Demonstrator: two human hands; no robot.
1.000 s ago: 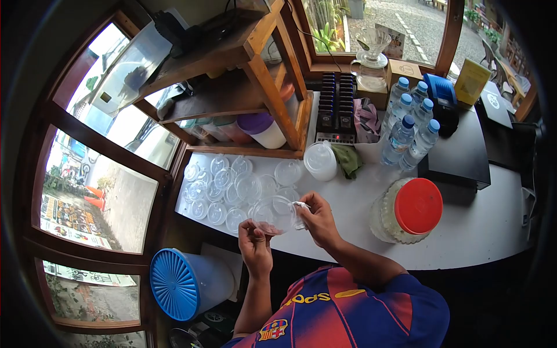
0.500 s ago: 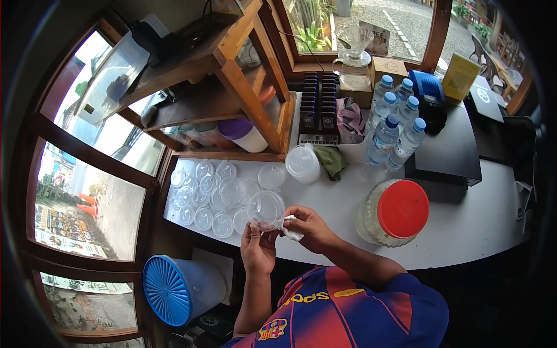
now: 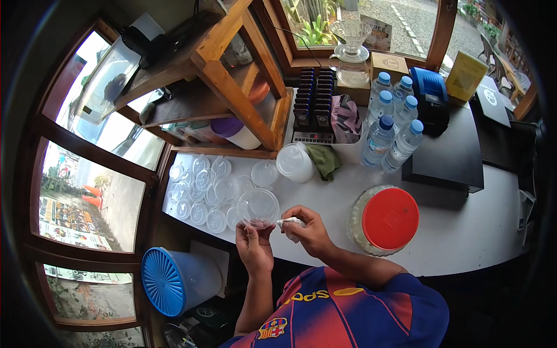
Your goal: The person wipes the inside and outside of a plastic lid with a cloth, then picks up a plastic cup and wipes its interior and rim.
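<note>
— Hands first: what are yours doing?

— Just below the middle of the frame, my left hand pinches the near rim of a clear plastic dome lid between thumb and fingertips, holding it up over the front edge of the white counter. My right hand sits just beside it, fingers clenched around a small white wad of cloth. The wad is close to the lid's rim; I cannot tell whether they touch.

— What lies around the lid?

— To its left and behind it, many more clear lids lie spread on the counter, near the window. A stack of clear cups lies tipped over just above centre, with a green cloth beside it.

— And on the right?

— A large jar with a red lid stands right of my right hand. Behind it, in the upper right of the frame, stand water bottles with blue caps. A wooden shelf fills the upper left, and a blue-lidded bucket sits on the floor at lower left.
</note>
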